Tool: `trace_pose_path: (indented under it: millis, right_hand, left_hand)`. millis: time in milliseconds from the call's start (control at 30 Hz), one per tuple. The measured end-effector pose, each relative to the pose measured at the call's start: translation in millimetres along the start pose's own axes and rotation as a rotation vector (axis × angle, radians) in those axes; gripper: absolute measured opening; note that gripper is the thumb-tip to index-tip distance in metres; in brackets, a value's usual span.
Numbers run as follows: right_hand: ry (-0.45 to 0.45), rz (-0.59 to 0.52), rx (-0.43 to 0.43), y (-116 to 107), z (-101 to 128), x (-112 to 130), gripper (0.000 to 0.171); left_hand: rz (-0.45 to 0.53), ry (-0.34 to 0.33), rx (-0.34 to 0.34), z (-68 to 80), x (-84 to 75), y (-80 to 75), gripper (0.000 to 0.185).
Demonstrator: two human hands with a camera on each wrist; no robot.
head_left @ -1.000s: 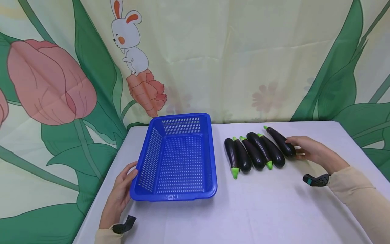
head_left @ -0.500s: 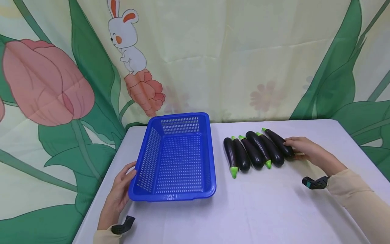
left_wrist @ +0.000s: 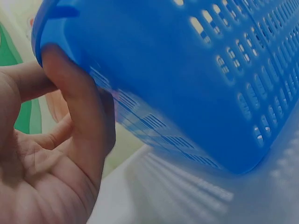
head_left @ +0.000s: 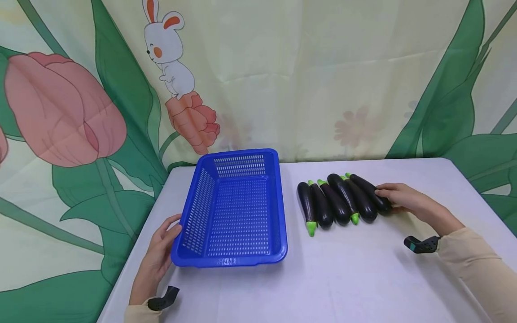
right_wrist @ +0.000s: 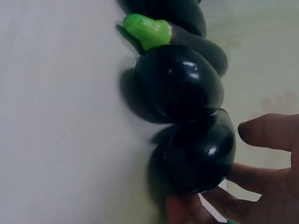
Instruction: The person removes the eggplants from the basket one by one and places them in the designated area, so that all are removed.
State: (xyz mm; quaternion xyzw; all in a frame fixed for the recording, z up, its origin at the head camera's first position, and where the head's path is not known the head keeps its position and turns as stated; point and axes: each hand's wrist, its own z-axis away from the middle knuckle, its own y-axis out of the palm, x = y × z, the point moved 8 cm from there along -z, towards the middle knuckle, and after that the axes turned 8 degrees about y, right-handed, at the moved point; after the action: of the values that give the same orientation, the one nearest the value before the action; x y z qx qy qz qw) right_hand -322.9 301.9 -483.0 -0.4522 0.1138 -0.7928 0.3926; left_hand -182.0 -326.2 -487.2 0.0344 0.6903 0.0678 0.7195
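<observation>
A blue plastic basket (head_left: 242,211) stands at the left of the table with nothing inside. My left hand (head_left: 159,251) grips its rim at the near left; the left wrist view shows a bent finger (left_wrist: 77,102) tucked against the rim's underside. Several dark purple eggplants (head_left: 337,204) with green ends lie side by side to the basket's right. Around the rightmost eggplant (head_left: 369,193) are the fingers and thumb of my right hand (head_left: 412,202), at its near end. From the right wrist, that eggplant (right_wrist: 201,154) sits against its neighbour (right_wrist: 182,84), with fingers along its outer side.
A white cloth covers the table (head_left: 323,278). Behind it hangs a printed curtain (head_left: 323,89) with tulips and a rabbit, close to the table's back edge. A black wrist camera (head_left: 422,244) sits at the right cuff, another (head_left: 163,298) at the left.
My right hand has brought the rightmost eggplant left and slightly nearer, closing the gap to the row. The left hand and basket stay in place.
</observation>
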Motion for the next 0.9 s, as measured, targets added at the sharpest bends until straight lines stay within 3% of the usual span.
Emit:
trace_pose_path:
  millis: [267,400,633,767,900]
  right_hand:
    - [-0.043,0.038,-0.045,-3.5,2.2,3.4,0.066]
    - [-0.048,0.035,-0.080,-8.8,5.3,-0.8,0.064]
    - [-0.133,0.123,-0.264,-27.2,38.8,-12.3,0.058]
    - [-0.181,0.214,-0.414,-34.9,67.3,-18.1,0.055]
    - [-0.257,0.282,-0.619,-41.5,96.7,-24.3,0.047]
  left_hand:
    - [-0.277,0.017,-0.008,-1.1,-19.7,-3.2,0.041]
    - [-0.478,-0.007,0.017,-2.2,-32.7,-0.8,0.052]
    - [-0.820,0.013,0.091,-1.7,-54.0,14.3,0.060]
    - [-1.039,0.119,0.109,2.5,-78.8,22.4,0.053]
    - [-1.265,0.321,0.029,10.7,-113.1,23.3,0.046]
